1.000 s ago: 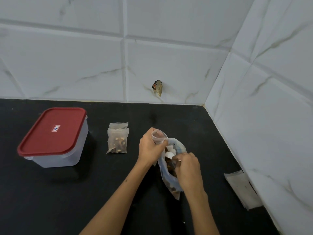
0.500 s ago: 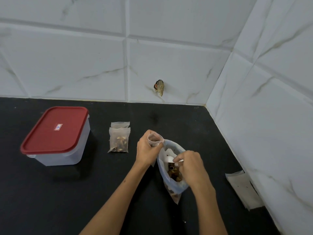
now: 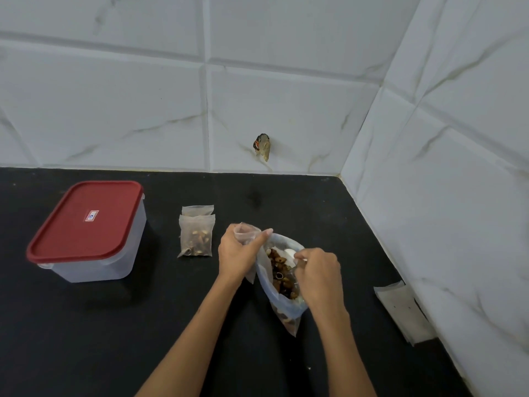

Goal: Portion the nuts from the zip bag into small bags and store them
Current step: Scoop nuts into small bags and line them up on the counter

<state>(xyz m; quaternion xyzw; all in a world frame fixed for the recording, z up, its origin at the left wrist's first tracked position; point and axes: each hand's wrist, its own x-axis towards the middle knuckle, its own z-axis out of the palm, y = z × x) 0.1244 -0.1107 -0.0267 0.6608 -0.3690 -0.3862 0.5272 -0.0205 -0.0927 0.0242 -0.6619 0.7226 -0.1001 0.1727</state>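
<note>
Zip bag (image 3: 282, 299) sits mouth-up on the black counter (image 3: 86, 325), centre-right, mouth spread wide, brown/tan nuts (image 3: 282, 275) visible inside w/ a white piece near the top. R hand (image 3: 320, 272) is at the bag mouth, fingers curled down into it; can't tell what they pinch, fingertips hidden. L hand (image 3: 239, 253) just left of the bag, touching its rim, fingers + thumb curled round a small clear bag (image 3: 244, 232) held mouth-up and open; no contents visible in it. Hands close together but not touching, bag mouth between them.

Left of L hand: two filled small bags (image 3: 197, 234) lying flat on the counter, one overlapping the other, nuts showing through the front one. Further left: clear plastic container (image 3: 94, 262) w/ red lid (image 3: 86, 219) on, white label on the lid. Far right, against the side wall: flat stack of empty small bags (image 3: 403, 310). White marbled tile walls (image 3: 286, 96) meet in a corner; small brownish thing (image 3: 262, 146) stuck on the back wall, can't ID.
</note>
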